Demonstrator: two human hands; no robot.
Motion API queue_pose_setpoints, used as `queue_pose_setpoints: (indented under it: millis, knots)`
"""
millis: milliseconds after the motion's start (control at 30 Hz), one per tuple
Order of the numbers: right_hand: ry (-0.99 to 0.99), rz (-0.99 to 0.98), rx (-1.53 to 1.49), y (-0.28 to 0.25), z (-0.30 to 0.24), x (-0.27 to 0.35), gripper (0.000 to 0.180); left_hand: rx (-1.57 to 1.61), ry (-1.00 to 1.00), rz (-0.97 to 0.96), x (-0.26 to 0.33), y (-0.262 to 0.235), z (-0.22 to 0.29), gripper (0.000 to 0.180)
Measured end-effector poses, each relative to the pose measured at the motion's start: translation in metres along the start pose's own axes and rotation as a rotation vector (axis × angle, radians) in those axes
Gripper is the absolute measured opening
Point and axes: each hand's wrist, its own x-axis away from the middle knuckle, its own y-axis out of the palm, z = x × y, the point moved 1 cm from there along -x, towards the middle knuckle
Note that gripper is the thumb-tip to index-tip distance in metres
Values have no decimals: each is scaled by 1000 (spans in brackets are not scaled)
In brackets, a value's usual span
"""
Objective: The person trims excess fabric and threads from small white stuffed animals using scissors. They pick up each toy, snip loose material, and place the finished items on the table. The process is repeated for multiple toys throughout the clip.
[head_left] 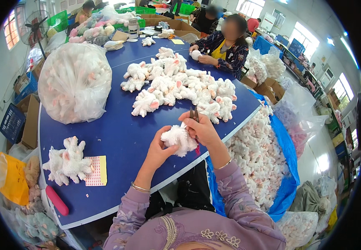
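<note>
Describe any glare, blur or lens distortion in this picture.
Head view throughout: fisheye curvature bows the large blue tabletop with white trim; glare whitens the bright rectangular window at upper right and the pale glossy floor; the held fluffy white plush toy looks brightly lit and fairly sharp; the head of the seated co-worker in a dark patterned jacket is blurred.

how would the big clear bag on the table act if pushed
The bag of plush toys would probably yield, its thin film creased. Plush filling suggests it's light for its bulk; rounded sides might let it roll.
</note>
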Motion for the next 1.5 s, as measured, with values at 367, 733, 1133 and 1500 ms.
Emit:
queue_pose_setpoints:
  millis: [367,733,1133,1500]
  knots:
    - [33,109,-121,-8,13,8,15,164,-233,-81,0,-6,-11,55]
    - [24,75,-179,4,25,11,20,-169,-171,-127,6,3,-9,47]
    - [-40,152,116,-8,30,20,11,-190,-274,-212,9,3,-1,36]
    - [-10,180,43,-17,34,19,10,-416,-166,-171,9,10,0,36]
